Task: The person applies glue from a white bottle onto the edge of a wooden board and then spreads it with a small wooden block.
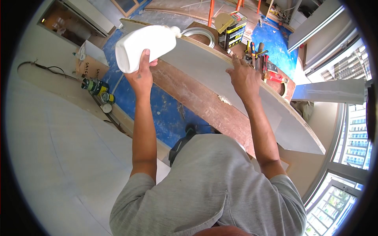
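Observation:
My left hand [142, 76] is closed around a white plastic bottle [147, 44], which lies tilted with its nozzle [175, 32] pointing right, over the upper edge of a long board. This board [204, 65] has a pale grey face and a bare plywood edge. My right hand [245, 76] is at the same edge farther right, index finger stretched forward and thumb apart. Its fingertips are close to the edge; whether they touch it I cannot tell. A small whitish piece [230, 52] shows just beyond them.
Beyond the board lie hand tools [256, 53], a red-handled tool [275, 76], a coil of white edging strip [201, 35] and a black and yellow tin [236, 33]. A brown plank [201, 104] runs below. Green power tools [96, 88] and a cardboard box [92, 67] stand left.

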`<state>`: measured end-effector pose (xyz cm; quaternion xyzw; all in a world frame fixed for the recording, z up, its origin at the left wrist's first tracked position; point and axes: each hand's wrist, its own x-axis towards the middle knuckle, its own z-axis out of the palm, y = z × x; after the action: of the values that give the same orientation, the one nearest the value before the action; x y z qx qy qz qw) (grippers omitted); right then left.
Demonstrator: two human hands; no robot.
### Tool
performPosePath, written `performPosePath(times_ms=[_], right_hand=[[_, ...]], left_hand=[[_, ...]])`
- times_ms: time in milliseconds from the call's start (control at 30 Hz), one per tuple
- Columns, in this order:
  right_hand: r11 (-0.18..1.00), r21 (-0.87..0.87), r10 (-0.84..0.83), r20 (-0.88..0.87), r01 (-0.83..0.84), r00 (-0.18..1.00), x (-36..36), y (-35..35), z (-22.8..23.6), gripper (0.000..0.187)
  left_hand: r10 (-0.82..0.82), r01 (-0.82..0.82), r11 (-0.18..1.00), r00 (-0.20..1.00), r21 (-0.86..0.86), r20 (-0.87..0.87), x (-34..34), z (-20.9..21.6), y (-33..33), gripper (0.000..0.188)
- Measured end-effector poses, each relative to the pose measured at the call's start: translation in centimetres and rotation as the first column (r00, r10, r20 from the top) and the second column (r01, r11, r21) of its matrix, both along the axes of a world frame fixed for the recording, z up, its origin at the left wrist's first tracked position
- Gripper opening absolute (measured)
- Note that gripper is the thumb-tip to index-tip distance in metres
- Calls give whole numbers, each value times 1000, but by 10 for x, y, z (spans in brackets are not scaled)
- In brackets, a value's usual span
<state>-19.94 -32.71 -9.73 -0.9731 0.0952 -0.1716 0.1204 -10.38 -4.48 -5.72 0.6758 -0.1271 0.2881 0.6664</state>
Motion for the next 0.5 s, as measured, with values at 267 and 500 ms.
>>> performPosePath(times_ms=[267, 500], right_hand=[[999, -26, 24, 71, -22, 997, -1, -1, -4, 52], [1000, -6, 3, 12, -3, 1000, 0, 0, -2, 52]], left_hand=[[-64, 63, 998, 997, 13, 46, -3, 0, -3, 29], [-159, 159, 986, 987, -57, 14, -18, 7, -16, 30]])
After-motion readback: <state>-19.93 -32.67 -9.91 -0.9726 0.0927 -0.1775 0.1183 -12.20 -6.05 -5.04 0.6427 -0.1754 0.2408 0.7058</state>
